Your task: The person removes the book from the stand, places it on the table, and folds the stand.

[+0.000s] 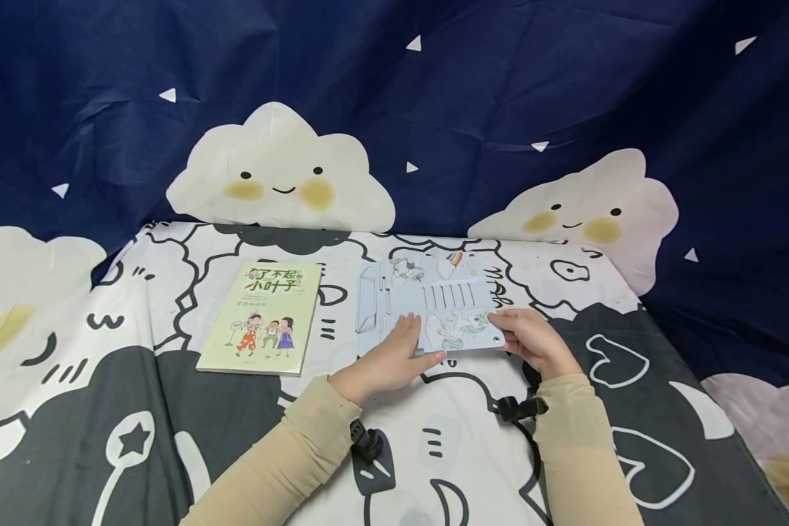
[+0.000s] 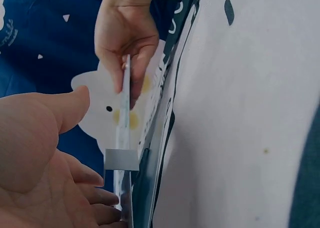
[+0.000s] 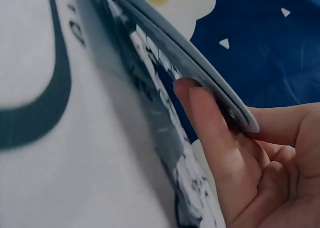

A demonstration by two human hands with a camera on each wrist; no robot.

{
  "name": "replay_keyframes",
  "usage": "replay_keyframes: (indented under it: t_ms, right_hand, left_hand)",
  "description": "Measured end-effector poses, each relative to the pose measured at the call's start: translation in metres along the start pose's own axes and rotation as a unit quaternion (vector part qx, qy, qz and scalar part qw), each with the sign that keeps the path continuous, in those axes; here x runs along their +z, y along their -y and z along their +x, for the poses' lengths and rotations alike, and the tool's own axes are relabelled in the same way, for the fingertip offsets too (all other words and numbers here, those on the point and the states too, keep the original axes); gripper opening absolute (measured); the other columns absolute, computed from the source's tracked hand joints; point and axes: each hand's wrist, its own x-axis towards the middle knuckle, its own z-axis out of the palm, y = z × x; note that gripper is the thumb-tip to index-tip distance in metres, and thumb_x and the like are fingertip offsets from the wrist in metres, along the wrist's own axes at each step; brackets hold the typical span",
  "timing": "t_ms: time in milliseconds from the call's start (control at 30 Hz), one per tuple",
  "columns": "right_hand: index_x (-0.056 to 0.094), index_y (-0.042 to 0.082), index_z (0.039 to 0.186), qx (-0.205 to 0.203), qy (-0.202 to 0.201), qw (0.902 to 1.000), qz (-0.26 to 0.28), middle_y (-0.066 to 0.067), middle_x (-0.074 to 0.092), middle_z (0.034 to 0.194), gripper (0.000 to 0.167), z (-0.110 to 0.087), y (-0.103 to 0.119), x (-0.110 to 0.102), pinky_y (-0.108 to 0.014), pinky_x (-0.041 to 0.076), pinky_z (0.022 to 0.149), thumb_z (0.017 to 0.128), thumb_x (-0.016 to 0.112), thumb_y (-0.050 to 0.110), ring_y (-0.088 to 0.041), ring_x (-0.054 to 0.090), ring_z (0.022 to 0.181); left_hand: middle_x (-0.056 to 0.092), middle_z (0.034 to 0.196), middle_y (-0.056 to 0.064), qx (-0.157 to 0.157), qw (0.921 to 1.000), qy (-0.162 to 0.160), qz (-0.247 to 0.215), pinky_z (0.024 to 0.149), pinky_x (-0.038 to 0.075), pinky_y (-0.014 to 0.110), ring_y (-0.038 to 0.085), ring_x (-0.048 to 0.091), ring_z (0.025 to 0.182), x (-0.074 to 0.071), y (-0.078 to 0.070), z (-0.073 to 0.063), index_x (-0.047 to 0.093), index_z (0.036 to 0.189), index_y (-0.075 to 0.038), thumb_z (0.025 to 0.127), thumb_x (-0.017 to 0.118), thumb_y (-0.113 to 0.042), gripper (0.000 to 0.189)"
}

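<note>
A pale blue book stand (image 1: 443, 296) printed with unicorns and a rainbow sits right of centre in the head view. Slots run across its middle, and a ledge (image 1: 367, 298) is folded out along its left side. My right hand (image 1: 532, 337) pinches the stand's near right corner between thumb and fingers; the right wrist view shows this corner raised above the cloth. With extended fingers, my left hand (image 1: 388, 361) touches the near left part of the stand, its thumb apart from them. The left wrist view shows the panel edge-on, beside the left fingertips (image 2: 107, 213).
Left of the stand lies a green-covered book (image 1: 263, 321) with cartoon children on its front. A black-and-white patterned cloth (image 1: 460, 446) covers the table. Behind it hangs a dark blue curtain (image 1: 473, 88) with smiling clouds.
</note>
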Motion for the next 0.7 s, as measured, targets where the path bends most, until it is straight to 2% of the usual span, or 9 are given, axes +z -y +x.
replay_keyframes:
  t_ms: [200, 533, 633, 700]
  right_hand:
    - [0.042, -0.020, 0.136, 0.035, 0.010, 0.9988, -0.034, 0.007, 0.073, 0.082, 0.050, 0.005, -0.010, -0.003, -0.019, 0.058, 0.067, 0.104, 0.051, 0.017, -0.003, 0.071, 0.073]
    - [0.052, -0.016, 0.126, 0.071, 0.004, 0.9945, -0.078, -0.001, 0.073, 0.079, 0.044, 0.008, -0.015, -0.003, -0.023, 0.060, 0.067, 0.102, 0.056, 0.021, -0.009, 0.072, 0.069]
    - [0.056, -0.012, 0.119, 0.080, -0.016, 0.9919, -0.097, -0.001, 0.072, 0.075, 0.040, 0.007, -0.015, -0.003, -0.024, 0.060, 0.065, 0.100, 0.060, 0.023, -0.009, 0.070, 0.065]
    - [0.058, -0.009, 0.114, 0.081, -0.024, 0.9909, -0.104, 0.000, 0.070, 0.073, 0.037, 0.006, -0.014, -0.003, -0.023, 0.059, 0.063, 0.098, 0.063, 0.024, -0.009, 0.069, 0.063]
  left_hand:
    - [0.008, 0.165, 0.020, -0.007, 1.0000, 0.005, 0.004, 0.126, 0.008, 0.043, 0.031, 0.002, 0.155, 0.000, 0.000, 0.000, 0.014, 0.156, 0.005, 0.101, 0.047, -0.054, 0.087]
    - [0.012, 0.164, 0.022, -0.011, 0.9999, 0.006, 0.006, 0.126, 0.010, 0.042, 0.031, 0.005, 0.154, -0.003, -0.001, -0.001, 0.017, 0.155, 0.007, 0.101, 0.045, -0.052, 0.085]
    - [0.016, 0.163, 0.023, -0.004, 0.9999, -0.010, -0.009, 0.125, 0.012, 0.044, 0.033, 0.009, 0.154, -0.005, -0.001, -0.001, 0.019, 0.155, 0.006, 0.102, 0.045, -0.051, 0.082]
    - [0.021, 0.161, 0.025, 0.009, 0.9989, -0.038, -0.025, 0.125, 0.015, 0.045, 0.035, 0.015, 0.153, -0.010, -0.001, -0.001, 0.022, 0.154, 0.006, 0.102, 0.046, -0.048, 0.079]
